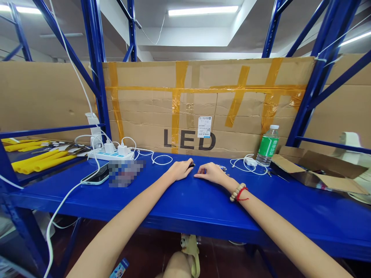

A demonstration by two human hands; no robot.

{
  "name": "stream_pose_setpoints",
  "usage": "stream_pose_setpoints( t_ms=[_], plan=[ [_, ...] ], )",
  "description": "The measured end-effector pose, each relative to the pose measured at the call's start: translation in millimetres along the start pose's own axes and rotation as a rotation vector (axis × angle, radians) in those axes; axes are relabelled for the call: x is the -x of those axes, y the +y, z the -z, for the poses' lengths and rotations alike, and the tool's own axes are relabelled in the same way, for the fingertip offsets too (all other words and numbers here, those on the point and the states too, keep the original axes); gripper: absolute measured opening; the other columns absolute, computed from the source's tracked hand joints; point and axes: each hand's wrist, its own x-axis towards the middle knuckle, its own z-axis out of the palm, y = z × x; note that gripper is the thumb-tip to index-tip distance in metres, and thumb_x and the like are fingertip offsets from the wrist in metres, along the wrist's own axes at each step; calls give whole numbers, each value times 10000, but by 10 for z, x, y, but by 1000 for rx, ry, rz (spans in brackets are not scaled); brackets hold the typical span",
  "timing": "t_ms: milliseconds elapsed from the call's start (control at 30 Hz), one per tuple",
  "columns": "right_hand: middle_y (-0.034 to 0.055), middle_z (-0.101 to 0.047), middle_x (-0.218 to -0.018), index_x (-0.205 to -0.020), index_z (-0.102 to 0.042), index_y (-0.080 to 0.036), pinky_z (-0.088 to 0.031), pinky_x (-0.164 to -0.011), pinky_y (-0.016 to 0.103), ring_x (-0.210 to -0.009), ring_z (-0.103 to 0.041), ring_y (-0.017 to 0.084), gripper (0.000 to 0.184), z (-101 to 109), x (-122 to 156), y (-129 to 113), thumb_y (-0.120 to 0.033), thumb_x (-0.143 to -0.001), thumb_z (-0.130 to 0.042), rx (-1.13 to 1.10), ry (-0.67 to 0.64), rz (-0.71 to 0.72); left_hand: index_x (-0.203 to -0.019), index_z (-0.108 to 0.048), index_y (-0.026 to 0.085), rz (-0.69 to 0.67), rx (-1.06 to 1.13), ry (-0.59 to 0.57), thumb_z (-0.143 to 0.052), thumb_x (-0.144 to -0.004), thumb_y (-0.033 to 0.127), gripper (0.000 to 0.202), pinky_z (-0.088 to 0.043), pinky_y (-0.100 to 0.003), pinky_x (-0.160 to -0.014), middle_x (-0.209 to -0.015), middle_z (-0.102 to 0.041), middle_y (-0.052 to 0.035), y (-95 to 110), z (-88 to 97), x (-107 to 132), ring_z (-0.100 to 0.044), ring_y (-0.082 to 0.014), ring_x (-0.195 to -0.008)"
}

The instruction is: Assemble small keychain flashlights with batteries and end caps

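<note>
Both my hands rest on the blue shelf top (185, 200), close together near its middle. My left hand (181, 170) is closed around a small dark object (191, 165) whose tip pokes out past the fingers; I cannot make out what it is. My right hand (210, 172) lies just to its right, knuckles up and fingers curled down onto the surface; whether anything is under them is hidden. A bead bracelet and a red string (239, 192) sit on the right wrist.
A cardboard wall marked LED (189, 139) backs the shelf. A white power strip with chargers (111, 153) and a phone (97, 175) lie at the left, a green-labelled water bottle (268, 145) and white cable (246, 164) at the right, then an open cardboard box (319, 170). Yellow tubes (37, 160) lie far left.
</note>
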Motion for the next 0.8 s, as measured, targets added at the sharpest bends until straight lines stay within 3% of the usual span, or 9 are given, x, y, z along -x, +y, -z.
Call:
stream_pose_setpoints(
  t_ms=[300, 800],
  plan=[
    [38, -654, -860, -834, -671, -193, -424, -674, 237, -767, -599, 148, 189, -12, -8, 90, -322, -828, -533, 39, 57, 74, -1021, -398, 191, -17, -1, -13, -347, -901, 290, 163, -486, -320, -705, -1009, -644, -72, -4, 3, -8, -637, -229, -880],
    [14, -660, -849, -834, -658, -219, -426, -658, 243, -764, -602, 152, 183, -28, -14, 61, -355, -821, -537, 30, 58, 63, -1005, -405, 188, 2, -14, -12, -286, -909, 344, 218, -473, -331, -699, -993, -629, -84, 37, 51, 19, -630, -238, -852]
  ],
)
